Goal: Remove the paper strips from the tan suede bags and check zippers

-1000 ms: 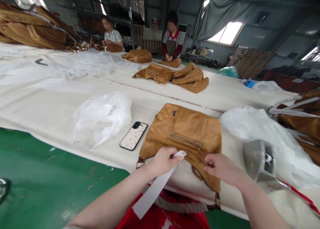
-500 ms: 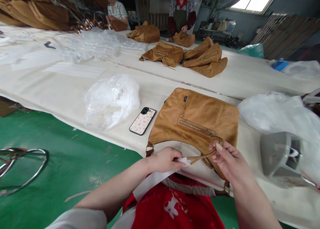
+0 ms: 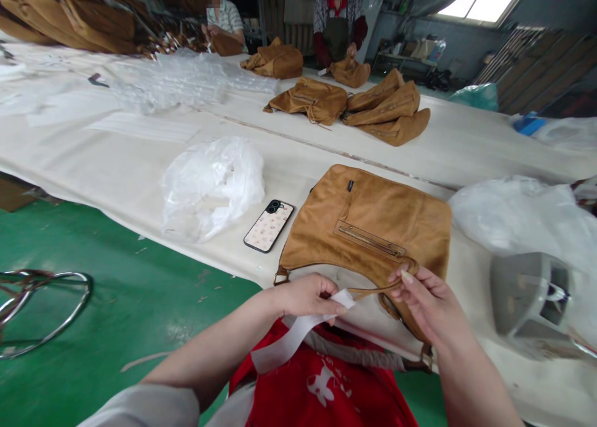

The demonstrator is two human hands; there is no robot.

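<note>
A tan handbag (image 3: 373,209) lies flat on the white-covered table, its zipped pocket facing up and its curved opening toward me. Over that opening my left hand (image 3: 312,296) is closed on a white paper strip (image 3: 282,346), which hangs down toward my red apron. The strip's upper end meets the tip of a thin tan leather cord (image 3: 368,290). My right hand (image 3: 426,296) pinches this cord between thumb and fingers near the zip end. The bag's strap, partly wrapped in grey-white covering, passes below my hands.
A phone (image 3: 269,226) and a crumpled clear plastic bag (image 3: 214,188) lie left of the handbag. On the right are a grey plastic device (image 3: 527,306) and more plastic wrapping (image 3: 522,212). Further tan bags (image 3: 387,110) lie across the table, where two people work.
The upper end of the paper strip has turned up around the cord's tip at my left fingers, and its tail bends more. My right hand keeps its pinch on the cord.
</note>
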